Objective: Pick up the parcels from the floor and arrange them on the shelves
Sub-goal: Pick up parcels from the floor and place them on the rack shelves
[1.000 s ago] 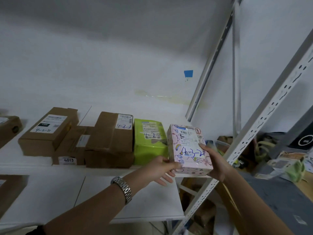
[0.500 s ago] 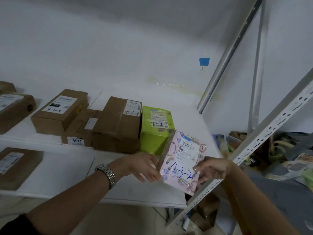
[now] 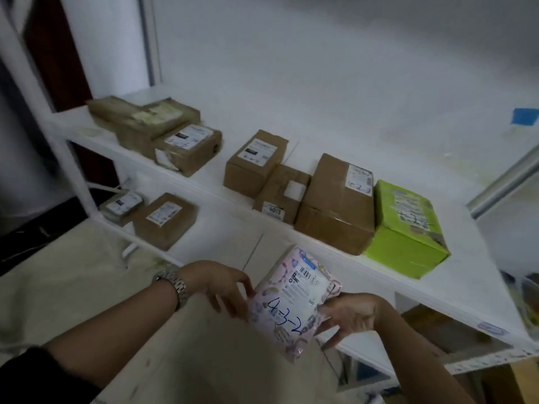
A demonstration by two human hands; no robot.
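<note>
I hold the pink parcel [image 3: 294, 301] in the air, tilted, with its label and the blue handwritten "4-3-2" facing me. It hangs in front of the lower shelf [image 3: 221, 237] and just under the front edge of the upper shelf [image 3: 466, 258]. My right hand [image 3: 350, 316] grips its right edge, thumb on the front and fingers curled behind. My left hand [image 3: 221, 287], wristwatch [image 3: 172, 284] on the wrist, only touches the left edge with loosely spread fingertips. Directly above the parcel a row of boxes lines the upper shelf. The green box [image 3: 405, 228] is at the right, touching the large brown box [image 3: 335, 205]. Next comes the small brown box [image 3: 281, 193] marked 4013, then a brown box [image 3: 253, 161] angled against it. Further left on the same board sits a blurred pile of brown boxes [image 3: 163, 135]. On the lower shelf, well to the left of my hands, stand two labelled brown boxes [image 3: 164, 220]. A piece of blue tape [image 3: 525, 116] is stuck on the wall at far right, above a slanting metal upright [image 3: 507, 176].
</note>
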